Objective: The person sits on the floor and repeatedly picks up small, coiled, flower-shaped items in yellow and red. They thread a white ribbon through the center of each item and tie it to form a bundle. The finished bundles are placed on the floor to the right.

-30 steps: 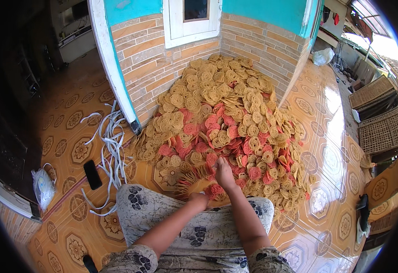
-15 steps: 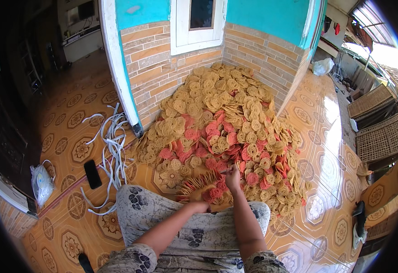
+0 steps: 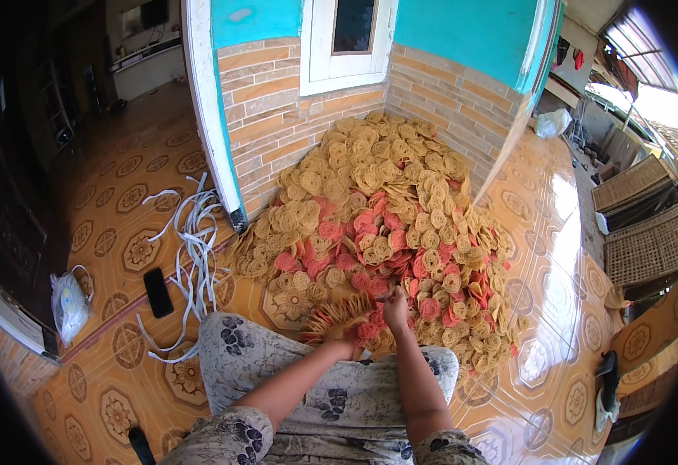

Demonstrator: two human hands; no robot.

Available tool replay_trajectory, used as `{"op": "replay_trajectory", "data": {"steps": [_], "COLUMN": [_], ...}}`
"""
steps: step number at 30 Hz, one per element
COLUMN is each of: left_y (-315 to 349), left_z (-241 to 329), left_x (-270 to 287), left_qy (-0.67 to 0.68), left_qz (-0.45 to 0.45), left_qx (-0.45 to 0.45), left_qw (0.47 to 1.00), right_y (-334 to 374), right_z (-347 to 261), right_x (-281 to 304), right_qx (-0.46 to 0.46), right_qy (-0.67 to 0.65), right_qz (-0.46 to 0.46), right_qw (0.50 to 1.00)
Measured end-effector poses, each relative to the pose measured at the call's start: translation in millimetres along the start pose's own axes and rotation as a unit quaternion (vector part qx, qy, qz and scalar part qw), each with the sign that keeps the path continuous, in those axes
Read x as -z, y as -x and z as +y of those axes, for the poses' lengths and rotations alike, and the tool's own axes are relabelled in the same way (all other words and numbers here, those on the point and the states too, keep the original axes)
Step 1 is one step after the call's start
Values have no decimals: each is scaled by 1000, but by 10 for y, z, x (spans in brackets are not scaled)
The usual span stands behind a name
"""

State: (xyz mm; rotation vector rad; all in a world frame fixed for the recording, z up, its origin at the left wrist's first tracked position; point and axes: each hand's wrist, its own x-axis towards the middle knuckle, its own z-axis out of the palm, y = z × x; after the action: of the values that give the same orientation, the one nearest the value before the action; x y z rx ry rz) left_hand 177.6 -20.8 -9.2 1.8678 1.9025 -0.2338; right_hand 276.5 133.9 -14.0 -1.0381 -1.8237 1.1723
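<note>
A large heap of round, coiled, flower-shaped crackers point(image 3: 385, 178), tan and pinkish red, fills the corner in front of me. Close to my lap, a curved row of crackers point(image 3: 335, 316) stands on edge, packed tightly together. My left hand point(image 3: 345, 339) is closed at the right end of this row, beside pink crackers point(image 3: 368, 331); what its fingers grip is hidden. Just to its right, my right hand point(image 3: 395, 308) is closed in a fist over the heap's near edge. A small dark end shows at its thumb side, too small to name.
Long pale strips point(image 3: 195, 248) lie tangled on the tiled floor to the left, beside a black phone point(image 3: 157, 292). A white plastic bag point(image 3: 70, 306) sits farther left. Brick-patterned walls point(image 3: 265, 101) bound the heap; woven racks point(image 3: 645, 244) stand at the far right.
My left hand has risen slightly from my lap toward the row of crackers. My right hand has shifted a little left and down, still closed. The view has tilted slightly.
</note>
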Motion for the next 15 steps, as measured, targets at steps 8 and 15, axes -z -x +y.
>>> {"op": "replay_trajectory", "data": {"steps": [8, 15], "left_y": [133, 692], "left_z": [-407, -1759], "left_x": [108, 429], "left_qy": [433, 743], "left_qz": [120, 442], "left_qx": [-37, 89], "left_qw": [893, 495], "right_y": [-16, -140], "right_z": [-50, 16], "right_x": [62, 383], "right_qx": [-2, -30], "right_qy": [-52, -4], "right_qz": [42, 95], "right_qw": [998, 995]}}
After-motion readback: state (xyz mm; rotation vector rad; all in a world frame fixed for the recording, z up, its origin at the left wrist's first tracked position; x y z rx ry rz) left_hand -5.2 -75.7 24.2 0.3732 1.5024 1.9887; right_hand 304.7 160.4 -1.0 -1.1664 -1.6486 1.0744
